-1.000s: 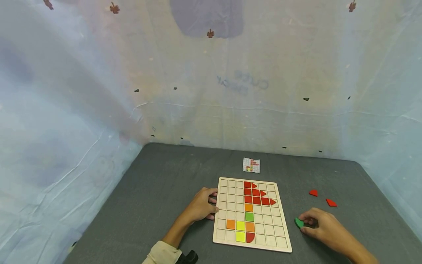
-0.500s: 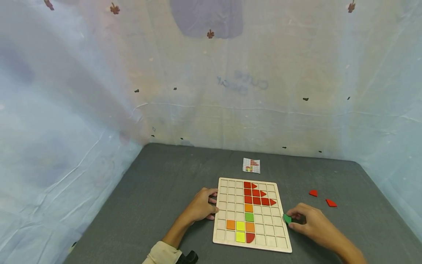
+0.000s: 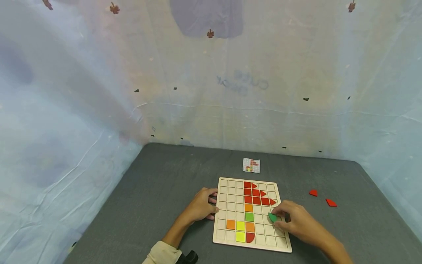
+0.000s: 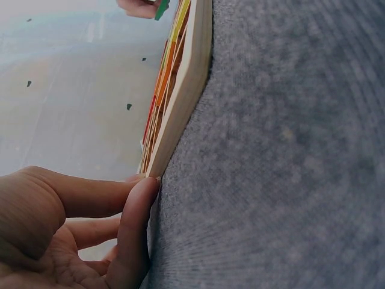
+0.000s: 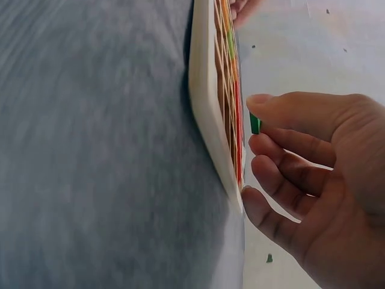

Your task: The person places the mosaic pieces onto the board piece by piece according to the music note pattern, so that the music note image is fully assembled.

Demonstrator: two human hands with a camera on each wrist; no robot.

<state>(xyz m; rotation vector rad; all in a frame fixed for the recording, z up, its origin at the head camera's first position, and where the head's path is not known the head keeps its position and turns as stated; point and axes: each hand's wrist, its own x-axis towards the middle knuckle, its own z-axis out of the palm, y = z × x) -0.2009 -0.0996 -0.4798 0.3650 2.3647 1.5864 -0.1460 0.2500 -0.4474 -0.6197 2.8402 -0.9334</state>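
Observation:
A pale wooden grid board (image 3: 231, 206) lies on the grey table, with red, orange, yellow and green tiles set in some of its cells. My left hand (image 3: 199, 206) holds the board's left edge; in the left wrist view thumb and finger meet at its rim. Over the board's right part, my right hand (image 3: 298, 222) pinches a green quarter-round tile (image 3: 272, 217) between thumb and fingers. The right wrist view shows this green tile (image 5: 255, 124) edge-on, raised above the board's surface, partly covered by the thumb.
Two loose red quarter-round tiles, a nearer one (image 3: 331, 202) and a farther one (image 3: 313, 193), lie right of the board. A small printed pattern card (image 3: 251, 165) sits behind the board. Pale sheeting (image 3: 211, 124) hangs behind the table.
My right hand has carried the green tile leftward, from the table beside the board to over its right-hand cells. The left hand and the board have stayed in place.

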